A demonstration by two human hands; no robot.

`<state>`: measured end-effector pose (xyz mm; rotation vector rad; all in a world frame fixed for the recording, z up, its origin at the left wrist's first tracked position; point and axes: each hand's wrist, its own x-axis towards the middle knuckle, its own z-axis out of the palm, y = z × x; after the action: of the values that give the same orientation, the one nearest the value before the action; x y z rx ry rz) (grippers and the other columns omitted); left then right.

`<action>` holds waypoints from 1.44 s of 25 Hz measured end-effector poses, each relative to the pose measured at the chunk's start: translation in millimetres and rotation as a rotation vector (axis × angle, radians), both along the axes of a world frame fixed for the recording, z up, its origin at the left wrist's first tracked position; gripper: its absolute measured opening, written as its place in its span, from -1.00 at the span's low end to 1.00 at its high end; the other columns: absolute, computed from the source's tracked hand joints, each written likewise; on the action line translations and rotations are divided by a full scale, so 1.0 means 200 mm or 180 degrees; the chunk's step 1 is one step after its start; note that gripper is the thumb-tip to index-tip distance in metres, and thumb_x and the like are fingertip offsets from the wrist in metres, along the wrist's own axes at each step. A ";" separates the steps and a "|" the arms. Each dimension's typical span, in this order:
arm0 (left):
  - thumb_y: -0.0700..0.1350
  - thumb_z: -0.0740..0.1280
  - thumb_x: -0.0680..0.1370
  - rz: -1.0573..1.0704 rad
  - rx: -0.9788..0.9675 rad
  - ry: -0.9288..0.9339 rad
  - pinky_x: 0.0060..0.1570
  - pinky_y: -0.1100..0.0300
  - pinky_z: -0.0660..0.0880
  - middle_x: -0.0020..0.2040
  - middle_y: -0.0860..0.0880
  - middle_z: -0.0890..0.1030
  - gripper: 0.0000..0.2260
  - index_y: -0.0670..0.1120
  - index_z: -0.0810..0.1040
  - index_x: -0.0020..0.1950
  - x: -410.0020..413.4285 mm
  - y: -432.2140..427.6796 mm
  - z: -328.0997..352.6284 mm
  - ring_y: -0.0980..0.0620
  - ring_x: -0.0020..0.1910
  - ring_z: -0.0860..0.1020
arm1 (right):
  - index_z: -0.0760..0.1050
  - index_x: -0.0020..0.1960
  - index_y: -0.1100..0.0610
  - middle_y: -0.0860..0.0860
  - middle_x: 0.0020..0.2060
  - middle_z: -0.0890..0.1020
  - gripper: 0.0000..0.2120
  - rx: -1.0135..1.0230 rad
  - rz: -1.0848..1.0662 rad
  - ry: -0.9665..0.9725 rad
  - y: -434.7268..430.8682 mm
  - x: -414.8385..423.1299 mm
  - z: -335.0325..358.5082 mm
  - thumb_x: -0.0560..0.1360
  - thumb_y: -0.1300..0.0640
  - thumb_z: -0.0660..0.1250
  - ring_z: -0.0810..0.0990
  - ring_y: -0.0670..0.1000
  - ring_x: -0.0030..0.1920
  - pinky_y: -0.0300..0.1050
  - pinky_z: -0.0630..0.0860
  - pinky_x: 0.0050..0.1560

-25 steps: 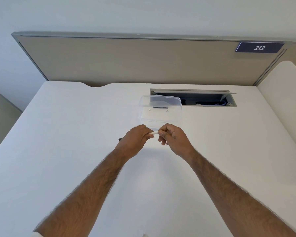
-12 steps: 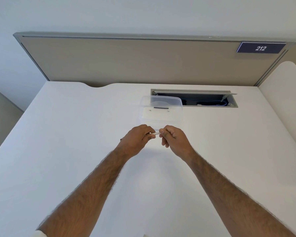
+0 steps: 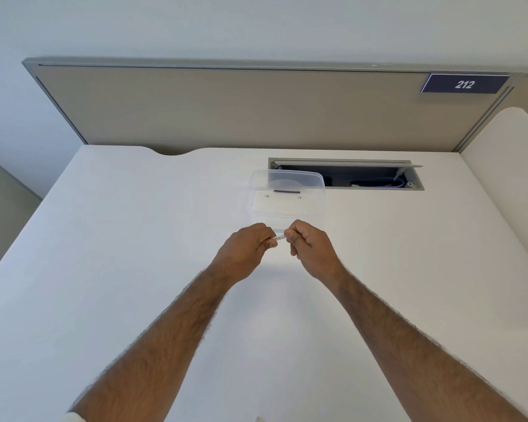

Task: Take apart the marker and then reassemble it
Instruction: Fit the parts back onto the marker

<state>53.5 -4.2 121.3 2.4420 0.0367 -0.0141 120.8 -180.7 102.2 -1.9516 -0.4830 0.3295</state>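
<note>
A white marker is held level between both fists above the white desk, and only a short white stretch with small print shows between them. My left hand is closed around its left part. My right hand is closed around its right end. Both ends of the marker are hidden inside the fists. The hands sit just in front of a clear plastic box.
The clear plastic box holds a short dark piece and stands at the desk's middle. Behind it an open cable hatch is cut into the white desk. A beige partition with a "212" sign closes the back.
The two fists have moved a little closer together, so less of the white barrel shows between them. The dark tip that stuck out left of my left hand is no longer visible.
</note>
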 end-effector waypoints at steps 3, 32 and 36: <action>-0.06 0.27 0.66 0.0016 0.0054 -0.0119 -0.23 -0.01 0.44 -0.25 0.04 0.46 -0.80 -0.06 0.51 -0.15 0.01 0.00 0.00 0.00 -0.25 0.46 | 0.46 -0.18 0.20 0.02 -0.44 0.51 -0.75 0.0016 -0.0076 0.0071 0.01 0.00 0.01 0.65 0.16 0.24 0.42 -0.09 -0.41 -0.24 0.38 -0.34; -0.14 0.28 0.67 -0.0149 0.0185 -0.0128 -0.17 0.08 0.39 -0.23 0.05 0.45 -0.82 -0.16 0.64 -0.02 0.05 -0.02 0.05 -0.01 -0.20 0.44 | 0.38 -0.35 0.06 0.01 -0.45 0.38 -0.60 0.0118 -0.0223 0.0313 -0.03 0.00 0.04 0.66 0.06 0.26 0.30 0.04 -0.38 -0.03 0.28 -0.31; -0.14 0.30 0.66 -0.0181 0.0302 -0.0243 -0.20 0.09 0.37 -0.25 0.05 0.44 -0.82 -0.16 0.65 -0.05 0.06 -0.02 0.06 0.00 -0.23 0.42 | 0.37 -0.35 0.11 -0.09 -0.52 0.33 -0.58 0.0254 -0.0273 0.0454 -0.02 -0.01 0.05 0.67 0.06 0.24 0.25 -0.01 -0.45 -0.08 0.23 -0.35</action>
<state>64.9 -7.9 133.8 2.5355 -0.0674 0.0566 118.5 -184.7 112.6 -1.8505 -0.3143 0.3859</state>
